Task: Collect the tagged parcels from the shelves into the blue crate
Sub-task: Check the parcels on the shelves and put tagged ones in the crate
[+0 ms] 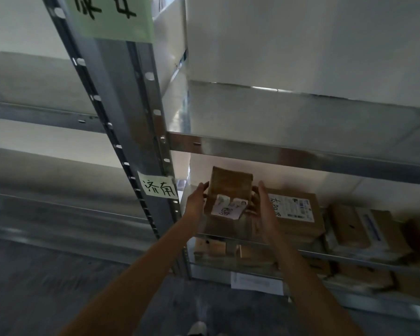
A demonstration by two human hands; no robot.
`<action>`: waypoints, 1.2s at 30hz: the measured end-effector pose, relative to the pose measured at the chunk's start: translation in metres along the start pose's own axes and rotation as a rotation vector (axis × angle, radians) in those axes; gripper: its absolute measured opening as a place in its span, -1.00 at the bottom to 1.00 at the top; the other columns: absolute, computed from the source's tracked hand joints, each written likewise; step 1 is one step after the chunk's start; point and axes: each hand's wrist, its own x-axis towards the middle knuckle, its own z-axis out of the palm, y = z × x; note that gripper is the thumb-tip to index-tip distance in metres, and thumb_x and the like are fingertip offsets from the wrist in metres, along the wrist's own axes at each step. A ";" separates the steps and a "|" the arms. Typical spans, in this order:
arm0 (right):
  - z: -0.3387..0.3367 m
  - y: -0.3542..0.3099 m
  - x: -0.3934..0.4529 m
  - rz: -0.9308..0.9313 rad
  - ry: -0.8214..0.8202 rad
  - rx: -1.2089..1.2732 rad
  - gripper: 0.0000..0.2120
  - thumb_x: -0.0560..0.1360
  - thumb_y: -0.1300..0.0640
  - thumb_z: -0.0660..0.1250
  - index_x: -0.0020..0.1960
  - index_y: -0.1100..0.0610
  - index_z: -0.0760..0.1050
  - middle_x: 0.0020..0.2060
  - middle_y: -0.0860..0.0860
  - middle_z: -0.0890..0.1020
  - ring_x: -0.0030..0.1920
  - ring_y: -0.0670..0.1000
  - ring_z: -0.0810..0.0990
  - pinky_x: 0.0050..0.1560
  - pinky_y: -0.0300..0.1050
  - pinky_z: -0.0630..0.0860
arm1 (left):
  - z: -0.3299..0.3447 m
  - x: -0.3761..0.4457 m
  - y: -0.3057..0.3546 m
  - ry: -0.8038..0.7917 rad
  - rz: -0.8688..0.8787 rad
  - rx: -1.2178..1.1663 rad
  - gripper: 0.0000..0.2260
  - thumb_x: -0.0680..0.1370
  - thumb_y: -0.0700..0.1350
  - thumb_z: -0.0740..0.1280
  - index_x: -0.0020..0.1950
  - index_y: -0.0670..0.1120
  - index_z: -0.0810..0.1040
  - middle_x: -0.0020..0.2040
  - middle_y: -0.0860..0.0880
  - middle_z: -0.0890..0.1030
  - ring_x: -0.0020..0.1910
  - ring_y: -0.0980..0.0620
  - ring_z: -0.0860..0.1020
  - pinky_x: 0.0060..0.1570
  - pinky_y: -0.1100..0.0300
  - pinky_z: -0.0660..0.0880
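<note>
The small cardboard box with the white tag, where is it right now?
In the head view, the small cardboard box sits centre frame, held between the left hand and right hand, just right of the shelf post.

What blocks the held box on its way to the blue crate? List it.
Cannot tell: no blue crate is in view. The cardboard box is already gripped between the left hand and right hand, in front of the shelf, nothing visible against it.

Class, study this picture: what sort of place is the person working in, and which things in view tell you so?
Probably a parcel depot or stockroom. Metal shelving carries handwritten paper labels, taped cardboard parcels with printed shipping labels fill the shelves, and both hands hold a small tagged parcel.
</note>
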 end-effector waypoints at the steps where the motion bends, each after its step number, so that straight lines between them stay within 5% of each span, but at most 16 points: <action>1: -0.002 -0.003 -0.002 -0.008 -0.032 0.003 -0.40 0.46 -0.35 0.20 0.24 0.08 0.52 0.03 0.09 0.69 -0.05 0.05 0.66 -0.19 -0.14 0.53 | 0.002 -0.001 0.003 0.014 0.024 0.019 -0.65 0.67 0.05 0.02 0.08 -0.11 0.51 -0.06 -0.09 0.58 -0.22 0.10 0.47 -0.30 0.33 0.38; 3: -0.003 -0.009 -0.004 -0.023 -0.064 -0.013 -0.40 0.45 -0.35 0.20 0.24 0.08 0.52 0.04 0.08 0.69 -0.06 0.06 0.65 -0.20 -0.14 0.50 | 0.006 -0.001 0.006 0.018 0.055 0.017 -0.68 0.67 0.05 0.03 -0.12 -0.04 0.47 -0.15 -0.07 0.59 -0.24 0.09 0.51 -0.29 0.30 0.40; 6: -0.001 -0.015 -0.006 -0.040 -0.085 -0.065 -0.53 0.55 -0.25 0.18 0.23 0.07 0.53 0.05 0.06 0.69 0.00 0.09 0.65 -0.04 -0.05 0.54 | 0.010 -0.005 0.007 -0.013 0.074 -0.016 -0.65 0.68 0.06 -0.03 -0.14 0.01 0.46 -0.21 -0.01 0.58 -0.24 0.09 0.54 -0.28 0.27 0.44; 12: 0.001 -0.029 -0.008 -0.041 -0.038 -0.165 -0.61 0.59 -0.20 0.13 0.07 0.04 0.59 -0.06 0.08 0.70 -0.02 0.12 0.65 0.05 -0.01 0.54 | 0.005 -0.008 0.007 -0.085 0.124 0.040 -0.52 0.66 0.14 -0.09 0.28 -0.12 0.46 0.02 -0.04 0.55 -0.17 0.15 0.53 -0.32 0.40 0.49; 15: 0.005 -0.035 -0.011 -0.073 -0.024 -0.221 -0.61 0.57 -0.24 0.13 0.05 0.02 0.57 -0.03 0.08 0.67 -0.03 0.10 0.64 0.03 0.00 0.55 | 0.005 -0.010 0.010 -0.097 0.143 0.039 -0.50 0.63 0.18 0.01 0.33 -0.14 0.45 0.07 -0.08 0.58 -0.15 0.11 0.56 -0.43 0.45 0.51; 17: 0.005 -0.036 -0.013 -0.104 -0.033 -0.233 -0.54 0.50 -0.29 0.23 0.10 0.09 0.51 -0.02 0.09 0.66 0.01 0.11 0.64 0.07 0.03 0.58 | 0.006 -0.012 0.012 -0.138 0.158 0.059 -0.49 0.59 0.24 0.12 0.31 -0.12 0.48 0.11 -0.10 0.62 -0.04 -0.03 0.62 -0.28 0.34 0.59; 20: 0.003 -0.042 -0.018 -0.113 -0.012 -0.164 -0.62 0.48 -0.02 0.40 0.15 0.18 0.40 -0.06 0.07 0.62 -0.09 0.01 0.63 -0.25 -0.24 0.59 | 0.008 -0.016 0.015 -0.218 0.169 0.162 -0.50 0.56 0.24 0.18 0.38 -0.03 0.42 0.20 -0.12 0.59 0.16 -0.13 0.57 0.13 -0.03 0.56; 24: -0.003 -0.049 -0.017 -0.154 0.026 -0.131 -0.47 0.48 0.03 0.42 0.31 0.13 0.25 0.03 0.09 0.59 -0.09 -0.07 0.63 -0.35 -0.36 0.53 | 0.006 -0.016 0.021 -0.259 0.122 0.211 -0.51 0.53 0.27 0.23 0.39 0.11 0.33 0.25 -0.05 0.53 0.24 -0.11 0.49 0.21 -0.14 0.47; 27: 0.000 -0.058 -0.017 -0.176 -0.017 -0.246 -0.48 0.44 -0.05 0.45 0.28 0.08 0.32 0.02 0.12 0.63 -0.14 -0.02 0.67 -0.34 -0.27 0.56 | 0.001 -0.015 0.021 -0.293 0.106 0.263 -0.30 0.31 0.37 0.39 0.33 0.14 0.24 0.30 -0.01 0.48 0.29 -0.07 0.45 0.21 -0.16 0.41; 32: -0.001 -0.077 -0.010 -0.241 -0.006 -0.576 -0.50 0.46 -0.20 0.36 0.30 0.05 0.44 0.06 0.05 0.64 -0.06 -0.02 0.64 -0.15 -0.19 0.57 | -0.005 -0.012 0.013 -0.358 0.133 -0.024 -0.22 0.35 0.07 0.52 0.41 0.29 0.11 0.22 -0.08 0.55 0.17 -0.14 0.57 0.11 -0.24 0.53; 34: -0.008 -0.077 -0.011 -0.308 0.114 -0.545 -0.45 0.52 -0.21 0.26 0.37 0.12 0.41 0.16 0.07 0.59 -0.03 -0.10 0.56 -0.16 -0.34 0.48 | -0.004 -0.013 0.007 -0.331 0.153 -0.178 -0.29 0.40 0.07 0.48 0.43 0.26 0.18 0.26 -0.12 0.52 0.19 -0.21 0.55 0.10 -0.25 0.53; 36: -0.012 -0.072 -0.017 -0.303 0.235 -0.346 -0.44 0.55 -0.19 0.23 0.44 0.10 0.34 0.30 0.06 0.50 0.12 -0.08 0.51 0.00 -0.29 0.42 | 0.000 -0.014 0.000 -0.294 0.138 -0.399 -0.39 0.41 0.08 0.46 0.40 0.12 0.30 0.31 -0.17 0.48 0.21 -0.27 0.53 0.10 -0.27 0.52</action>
